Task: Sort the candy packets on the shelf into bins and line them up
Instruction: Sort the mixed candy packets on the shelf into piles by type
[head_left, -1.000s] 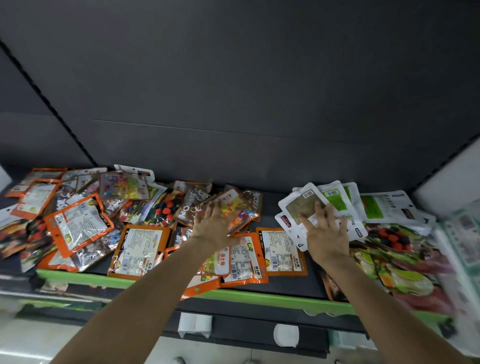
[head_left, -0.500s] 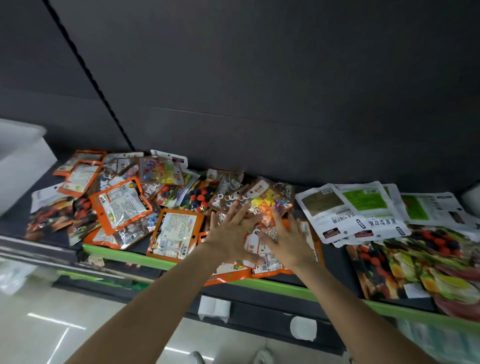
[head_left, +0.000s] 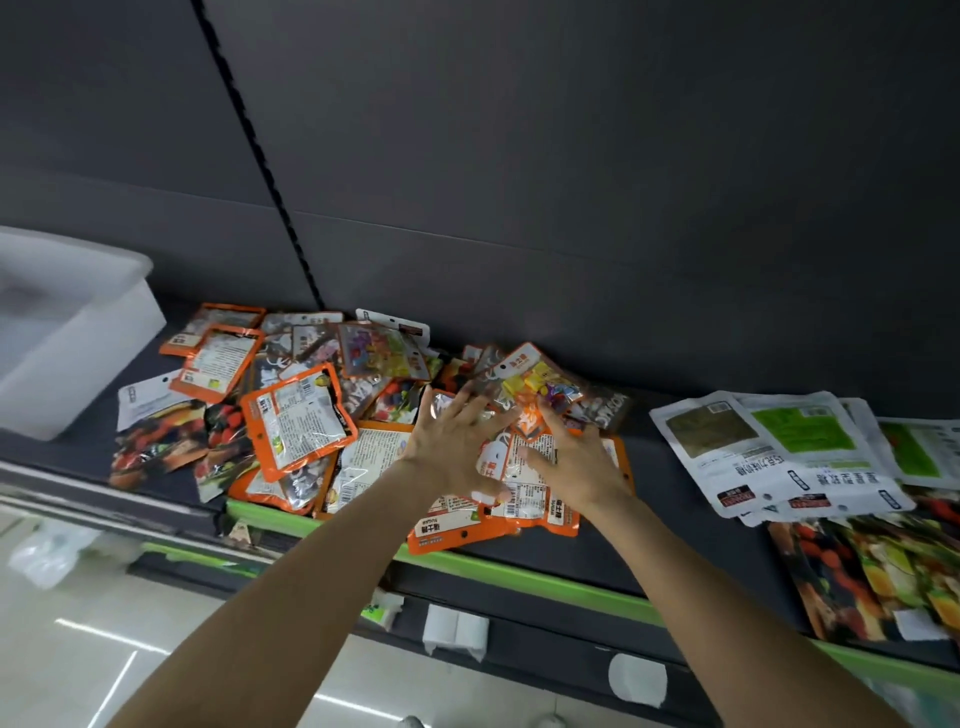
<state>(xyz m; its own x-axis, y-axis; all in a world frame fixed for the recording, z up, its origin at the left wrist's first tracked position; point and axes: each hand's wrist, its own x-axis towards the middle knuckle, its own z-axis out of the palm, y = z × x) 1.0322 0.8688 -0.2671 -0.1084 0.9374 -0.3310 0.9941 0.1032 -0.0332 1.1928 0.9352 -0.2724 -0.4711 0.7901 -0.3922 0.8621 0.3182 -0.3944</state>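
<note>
- Left hand (head_left: 451, 449), fingers spread wide, lies palm-down on the heap of orange-edged plastic candy packets (head_left: 296, 423) on the dark shelf (head_left: 670, 499); gripping nothing visible.
- Right hand (head_left: 574, 460) presses flat beside it, fingers splayed; packets beneath are hidden.
- White-and-green flat pouches (head_left: 779, 452) lie well apart, rightward.
- Translucent white plastic bin (head_left: 78, 332) is cut off at the left edge.
- Fruit-printed packets (head_left: 872, 577), bottom right, are blurred.

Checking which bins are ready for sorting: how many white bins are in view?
1. One white plastic bin sits at the shelf's far left, beyond the orange candy packets; it is cut off by the frame edge, so others may lie out of view.
</note>
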